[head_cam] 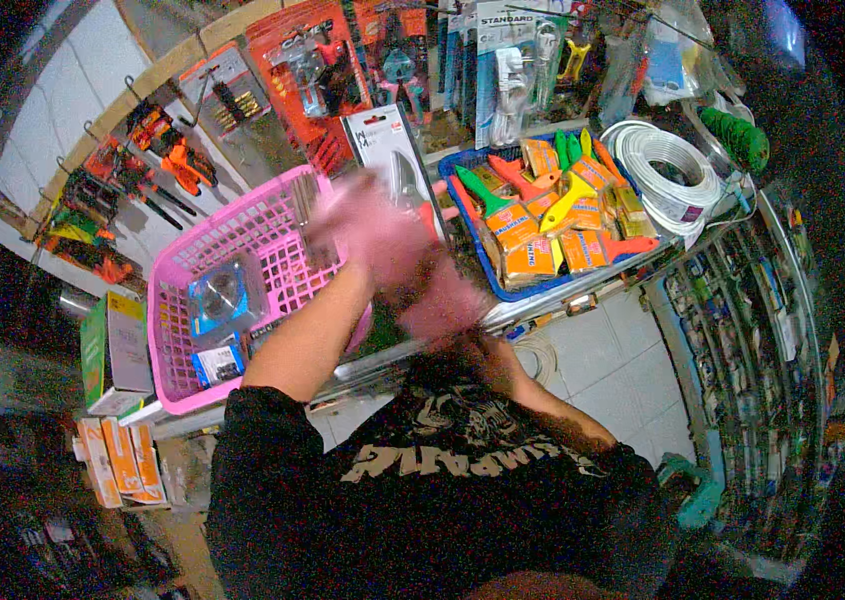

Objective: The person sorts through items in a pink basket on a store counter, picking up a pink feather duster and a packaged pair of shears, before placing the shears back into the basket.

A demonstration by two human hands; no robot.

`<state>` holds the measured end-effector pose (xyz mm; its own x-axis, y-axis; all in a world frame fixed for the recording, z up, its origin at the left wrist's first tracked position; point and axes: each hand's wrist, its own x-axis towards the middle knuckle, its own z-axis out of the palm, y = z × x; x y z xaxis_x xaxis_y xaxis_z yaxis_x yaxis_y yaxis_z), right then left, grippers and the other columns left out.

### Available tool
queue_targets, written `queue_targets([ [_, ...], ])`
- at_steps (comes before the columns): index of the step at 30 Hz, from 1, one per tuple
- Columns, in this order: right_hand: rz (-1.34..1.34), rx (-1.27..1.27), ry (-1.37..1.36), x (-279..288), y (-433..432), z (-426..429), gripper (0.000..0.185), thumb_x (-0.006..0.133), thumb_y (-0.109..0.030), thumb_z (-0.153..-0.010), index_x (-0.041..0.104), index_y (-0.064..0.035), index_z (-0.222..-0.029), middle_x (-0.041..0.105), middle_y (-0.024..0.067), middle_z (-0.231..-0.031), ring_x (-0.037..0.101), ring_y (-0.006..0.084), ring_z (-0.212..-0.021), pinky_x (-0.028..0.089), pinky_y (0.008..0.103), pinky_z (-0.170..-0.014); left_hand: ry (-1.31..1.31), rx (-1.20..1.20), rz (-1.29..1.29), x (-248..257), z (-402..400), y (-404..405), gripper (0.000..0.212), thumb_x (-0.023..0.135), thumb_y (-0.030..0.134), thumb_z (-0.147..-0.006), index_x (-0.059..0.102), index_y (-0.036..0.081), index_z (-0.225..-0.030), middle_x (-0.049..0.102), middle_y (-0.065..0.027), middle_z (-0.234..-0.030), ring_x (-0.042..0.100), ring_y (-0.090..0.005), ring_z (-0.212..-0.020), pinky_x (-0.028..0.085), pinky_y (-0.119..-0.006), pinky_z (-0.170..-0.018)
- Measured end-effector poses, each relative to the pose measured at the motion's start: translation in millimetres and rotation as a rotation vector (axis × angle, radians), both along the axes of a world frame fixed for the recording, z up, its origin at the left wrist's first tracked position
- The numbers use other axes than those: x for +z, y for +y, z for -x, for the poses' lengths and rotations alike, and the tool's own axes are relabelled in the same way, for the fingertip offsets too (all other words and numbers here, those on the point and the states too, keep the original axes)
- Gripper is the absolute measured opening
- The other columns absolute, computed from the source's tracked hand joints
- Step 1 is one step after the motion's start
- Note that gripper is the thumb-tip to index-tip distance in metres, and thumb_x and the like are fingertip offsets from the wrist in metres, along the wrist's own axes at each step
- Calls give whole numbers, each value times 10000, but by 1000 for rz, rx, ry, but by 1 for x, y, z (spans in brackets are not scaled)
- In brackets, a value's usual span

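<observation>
Both of my hands are blurred by motion between a pink plastic basket and a blue plastic basket. My left hand is in front of a carded tool in black-and-white packaging; whether it grips the card cannot be told. Nearer my body, my right hand overlaps or lies close to my left wrist. Packaged goods, among them a blue-backed pack and a small blue-and-white pack, lie in the pink basket. The blue basket holds several paintbrushes with coloured handles and orange sleeves.
Carded pliers and other tools hang from hooks behind the baskets. A coil of white cable lies right of the brushes. A green-and-grey box stands at the left. Stocked shelves line the right side, beside a tiled floor.
</observation>
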<state>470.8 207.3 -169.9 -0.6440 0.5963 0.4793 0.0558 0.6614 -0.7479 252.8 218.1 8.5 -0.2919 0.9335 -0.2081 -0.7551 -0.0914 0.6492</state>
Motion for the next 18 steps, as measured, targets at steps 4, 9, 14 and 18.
queue_targets([
  [4,744,43,92,2,9,-2,273,409,-277,-900,515,-30,-945,531,53,-768,463,126,-696,392,322,-613,50,27,74,-4,0,-3,675,332,649,-790,474,86,-1133,521,-132,-1131,525,-342,-943,422,-450,-839],
  [9,503,-41,-238,40,3,-8,334,394,-328,-904,497,-16,-965,511,80,-647,454,173,-565,378,358,-521,-17,-100,-15,-7,5,-7,594,375,571,-809,499,71,-1105,555,-130,-1033,539,-318,-900,426,-443,-816],
  [14,553,-81,-215,51,0,-2,371,378,-356,-899,499,-10,-956,521,112,-659,484,240,-590,396,365,-558,-59,-52,-24,-2,-6,-3,565,418,529,-807,485,68,-1127,581,-140,-968,553,-345,-866,450,-464,-766],
  [18,483,-58,-189,38,5,3,357,385,-336,-884,510,-5,-927,546,135,-688,516,272,-617,410,375,-578,-50,-42,-311,10,-19,-2,792,350,692,-753,400,58,-1225,514,-190,-1111,511,-358,-995,408,-514,-857],
])
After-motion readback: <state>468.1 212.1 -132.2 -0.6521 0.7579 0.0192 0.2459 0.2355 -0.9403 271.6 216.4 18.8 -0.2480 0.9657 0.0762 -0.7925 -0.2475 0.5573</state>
